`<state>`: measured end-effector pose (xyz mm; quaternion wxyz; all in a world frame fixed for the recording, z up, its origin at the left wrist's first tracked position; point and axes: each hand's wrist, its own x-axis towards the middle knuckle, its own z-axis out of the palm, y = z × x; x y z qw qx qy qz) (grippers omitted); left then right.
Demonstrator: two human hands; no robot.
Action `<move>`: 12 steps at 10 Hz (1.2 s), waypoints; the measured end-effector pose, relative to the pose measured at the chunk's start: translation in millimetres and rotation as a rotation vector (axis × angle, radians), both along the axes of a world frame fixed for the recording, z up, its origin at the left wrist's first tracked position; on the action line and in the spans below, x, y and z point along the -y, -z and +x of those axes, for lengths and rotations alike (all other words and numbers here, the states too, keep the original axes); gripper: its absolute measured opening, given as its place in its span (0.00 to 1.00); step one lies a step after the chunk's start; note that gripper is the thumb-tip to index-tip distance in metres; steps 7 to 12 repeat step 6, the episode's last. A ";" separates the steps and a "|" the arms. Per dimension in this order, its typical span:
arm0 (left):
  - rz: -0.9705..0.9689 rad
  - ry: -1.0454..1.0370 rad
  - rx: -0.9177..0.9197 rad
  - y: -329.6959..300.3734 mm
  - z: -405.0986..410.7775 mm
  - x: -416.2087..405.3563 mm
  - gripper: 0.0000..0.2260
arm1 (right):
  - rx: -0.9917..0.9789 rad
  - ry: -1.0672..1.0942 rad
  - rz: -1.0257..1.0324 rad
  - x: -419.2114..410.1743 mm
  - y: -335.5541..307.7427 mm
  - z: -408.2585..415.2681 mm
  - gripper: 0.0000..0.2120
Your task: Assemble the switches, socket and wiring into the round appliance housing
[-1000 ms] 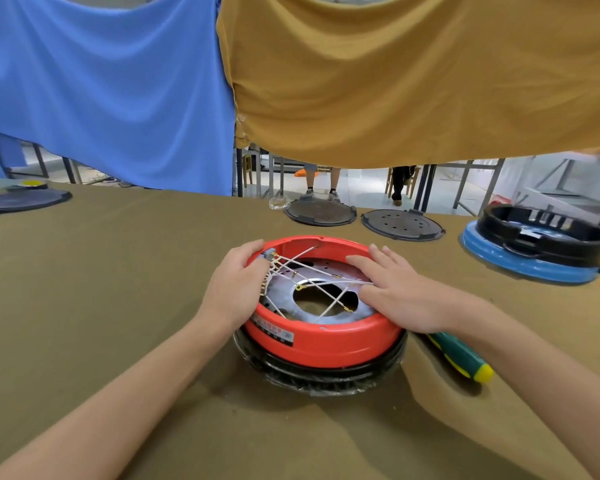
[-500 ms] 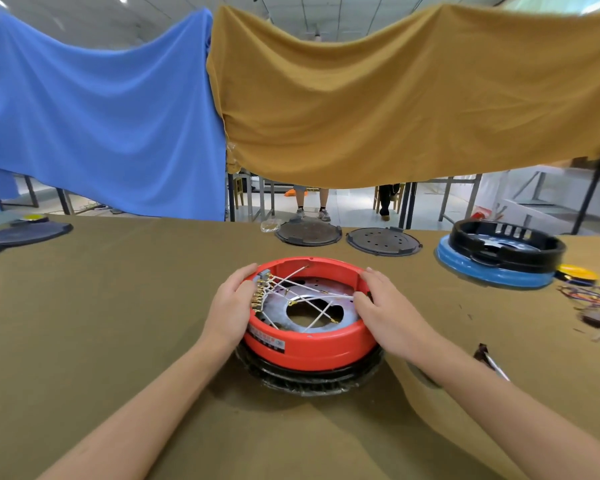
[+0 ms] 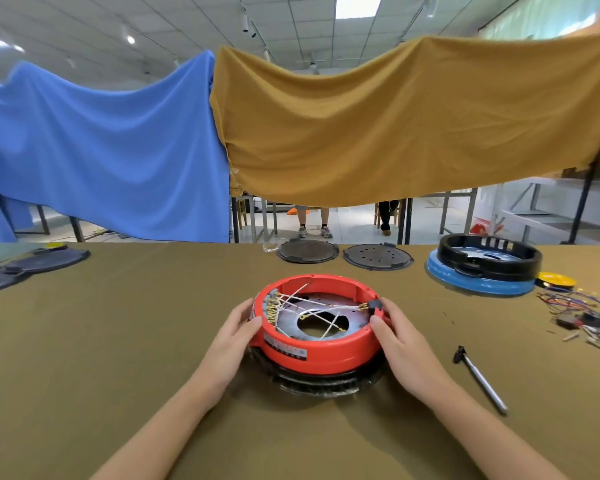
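The round red housing [image 3: 326,353] sits upside down on a black base in the middle of the olive table. White wires [image 3: 302,306] with brass terminals cross its metal plate, running from a grey switch block [image 3: 270,308] at the left wall to a black socket [image 3: 374,304] at the right wall. My left hand [image 3: 238,332] holds the housing's left rim, fingers curled against the outer wall. My right hand [image 3: 394,332] grips the right rim beside the socket, thumb on the wall.
A screwdriver [image 3: 480,381] lies right of the housing. Loose wires and parts [image 3: 582,311] lie at the far right. A black-and-blue housing [image 3: 484,268] stands at the back right, two black round plates [image 3: 343,252] at the back middle. Blue and mustard cloths hang behind.
My right hand has moved off the top of the housing to its right rim. The camera has tilted upward, revealing ceiling and the loose parts at the right.
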<state>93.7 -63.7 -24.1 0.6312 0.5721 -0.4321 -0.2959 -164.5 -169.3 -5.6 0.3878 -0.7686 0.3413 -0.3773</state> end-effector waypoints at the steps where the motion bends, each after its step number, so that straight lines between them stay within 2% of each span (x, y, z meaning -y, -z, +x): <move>1: -0.015 0.017 0.045 -3.3 -9.8 -8.3 0.20 | 0.003 0.053 -0.022 -1.5 5.3 -1.2 0.17; 3: -0.043 -0.010 0.033 -7.9 -16.3 -13.2 0.16 | -0.008 0.072 -0.030 -9.4 10.1 -2.0 0.25; 5: -0.052 -0.013 0.030 -7.9 -14.6 -14.6 0.15 | 0.006 0.077 -0.041 -10.2 13.9 -3.6 0.23; 6: -0.072 0.005 0.012 -5.2 -19.1 -15.5 0.15 | 0.082 0.145 0.076 -10.8 3.5 -9.7 0.17; 12: -0.072 0.005 0.012 -5.2 -19.1 -15.5 0.15 | 0.082 0.145 0.076 -10.8 3.5 -9.7 0.17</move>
